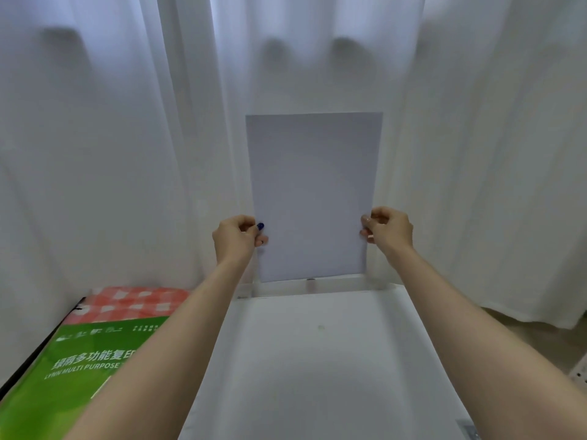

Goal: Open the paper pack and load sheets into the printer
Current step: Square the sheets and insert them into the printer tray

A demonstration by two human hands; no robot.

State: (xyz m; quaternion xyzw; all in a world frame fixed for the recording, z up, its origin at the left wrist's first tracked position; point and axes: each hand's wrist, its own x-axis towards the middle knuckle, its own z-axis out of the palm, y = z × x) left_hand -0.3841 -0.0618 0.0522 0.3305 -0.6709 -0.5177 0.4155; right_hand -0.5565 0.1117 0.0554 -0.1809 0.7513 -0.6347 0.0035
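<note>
I hold the sheets (313, 198) upright over the back of the printer (317, 360), so the loading step is in hand; the pack is already behind me in the task. My left hand (236, 238) pinches the left edge low down, fingers (261, 240) closed on the paper, and my right hand (389, 231) does the same on the right edge. The bottom edge of the paper sits at the rear feed slot (309, 285), touching or just inside it; I cannot tell how deep it has gone.

The next move, as I judge it, calls for an even push straight down with both hands level, so the stack does not skew or buckle. The slot walls stand just beside each lower corner, which leaves little room sideways.

Above and behind there is only the white curtain (111, 154), close to the paper's back, soft enough not to block me. The green paper pack (85, 366) lies to the left on the worktop (139, 301) with its red checked cloth, partly under my left forearm and well apart from the slot.
</note>
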